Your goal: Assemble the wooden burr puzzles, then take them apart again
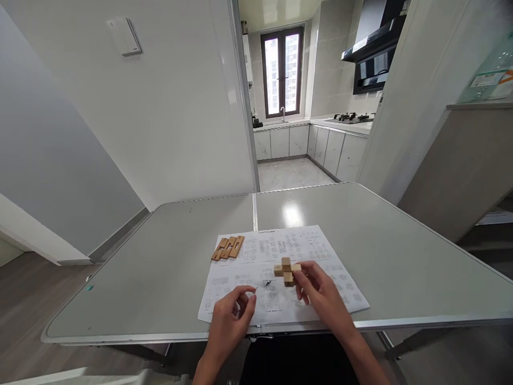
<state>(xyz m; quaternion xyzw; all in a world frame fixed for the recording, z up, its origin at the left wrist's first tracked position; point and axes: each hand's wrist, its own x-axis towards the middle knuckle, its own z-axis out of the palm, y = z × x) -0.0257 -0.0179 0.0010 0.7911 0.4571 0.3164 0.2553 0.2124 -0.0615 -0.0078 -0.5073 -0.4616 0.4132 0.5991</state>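
A cross-shaped wooden block puzzle [286, 266] of pale interlocked pieces is held up by my right hand [320, 289], thumb and fingers pinching its right arm. Beneath it lies a white instruction sheet [256, 299] printed with small diagrams. My left hand [232, 313] hovers over the sheet's lower left part, fingers curled and thumb apart from the index fingertip, with nothing between them. Several flat brown wooden pieces [227, 248] with cut-out slots lie side by side on the sheet's upper left corner. A small dark mark [268, 284] shows on the paper between my hands.
The grey-green table [152, 289] has a metal rim and a seam down its middle. A small teal bit [89, 288] lies near its left edge. Beyond are a white wall [180, 107] and a kitchen doorway; a shelf with a clear plastic container [491, 75] stands at right.
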